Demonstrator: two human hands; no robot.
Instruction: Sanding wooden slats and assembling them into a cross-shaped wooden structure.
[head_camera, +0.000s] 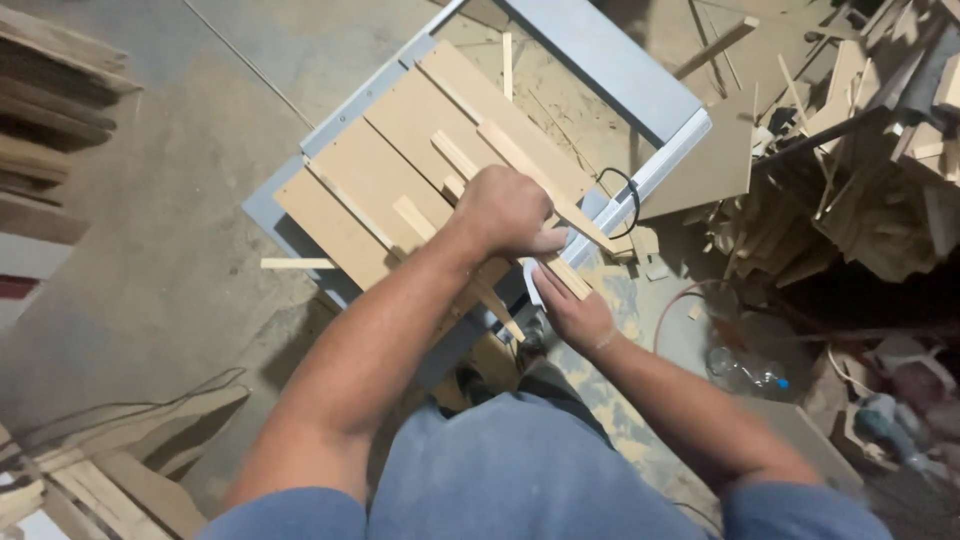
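My left hand is closed over a thin wooden strip that lies diagonally on flat boards. The boards rest on a grey metal saw table. My right hand grips the near end of the same strip at the table's front edge, just below the left hand. Other short strips lie on the boards beside my left hand, and part of them is hidden under it.
A heap of wood offcuts fills the right side. A clear plastic bottle and a power tool lie on the floor at the lower right. Stacked planks stand at the left, more timber at the lower left.
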